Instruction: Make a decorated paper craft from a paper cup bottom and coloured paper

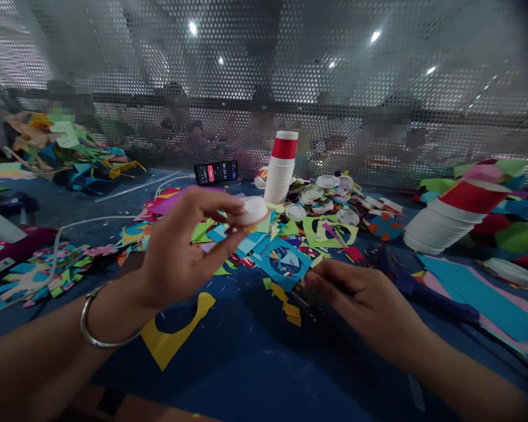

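Between the thumb and fingers of my left hand [187, 246] is a small white round disc [253, 211], held above the table's paper scraps. My right hand [356, 299] is low over the table with its fingers pinched together; whatever they hold, if anything, is too small to name. Beside its fingertips lies a blue paper piece [264, 258] with a round hole. A yellow paper offcut [169, 346] with a curved cutout lies below my left hand.
A stack of white cups [279, 176] stands behind the scraps; another stack [453, 217] leans at the right. A dark blue glue gun [440, 302] lies right of my right hand. A phone [215, 173] stands near the perforated screen. White discs [328, 181] are piled behind.
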### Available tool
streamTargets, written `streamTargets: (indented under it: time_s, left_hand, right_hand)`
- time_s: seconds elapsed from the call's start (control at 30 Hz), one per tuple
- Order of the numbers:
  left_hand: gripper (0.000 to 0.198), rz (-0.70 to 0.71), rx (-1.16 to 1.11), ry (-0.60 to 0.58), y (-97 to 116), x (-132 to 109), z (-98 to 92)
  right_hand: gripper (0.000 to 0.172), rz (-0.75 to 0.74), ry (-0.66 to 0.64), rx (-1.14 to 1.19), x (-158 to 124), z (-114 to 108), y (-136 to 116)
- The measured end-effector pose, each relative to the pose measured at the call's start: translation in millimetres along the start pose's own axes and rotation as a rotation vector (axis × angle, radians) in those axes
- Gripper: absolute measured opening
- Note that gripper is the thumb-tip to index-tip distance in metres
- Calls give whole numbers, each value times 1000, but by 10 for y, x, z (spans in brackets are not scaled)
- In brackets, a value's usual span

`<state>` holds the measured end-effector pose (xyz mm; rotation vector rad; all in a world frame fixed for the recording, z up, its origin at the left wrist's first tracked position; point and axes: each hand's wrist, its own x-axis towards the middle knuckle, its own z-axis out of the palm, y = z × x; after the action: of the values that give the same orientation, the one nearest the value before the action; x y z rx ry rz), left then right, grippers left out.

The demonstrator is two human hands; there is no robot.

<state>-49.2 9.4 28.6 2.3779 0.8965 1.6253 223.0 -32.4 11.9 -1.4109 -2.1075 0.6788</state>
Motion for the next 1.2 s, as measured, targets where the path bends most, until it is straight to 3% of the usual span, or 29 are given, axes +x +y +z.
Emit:
streamTargets:
  time_s: [0.1, 0.2, 0.47, 0.57, 0.67, 0.77, 0.9, 1.07, 1.2]
  left_hand:
    - [41, 339, 63, -229, 101, -58, 12]
    - [33, 536, 89, -357, 172, -92, 64]
    - [18, 602, 155, -490, 150, -150, 212]
    - [18, 610, 112, -490, 149, -133, 221]
    - [28, 482, 38, -422, 120, -125, 245]
    - [31, 136, -47, -353, 55, -129, 283]
    - [22, -281, -223, -464, -16, -124, 310]
    - [31, -518, -399, -565, -15, -95, 279]
    - [28, -596, -486, -608, -22, -68, 255]
  right_hand:
    - [46, 65, 45, 142, 29, -14, -8]
    - [51, 118, 90, 342, 42, -18, -19]
    - [43, 139, 59, 573, 47, 33, 32]
    - [38, 170, 53, 638, 47, 37, 65]
    - [39, 179, 64, 666, 44, 33, 70]
    - [39, 188, 61, 693, 41, 37, 48]
    - [39, 221, -10, 701, 44, 62, 16]
    - [38, 240, -104, 616, 45, 84, -5]
    - [39, 236, -191, 482, 27, 92, -25]
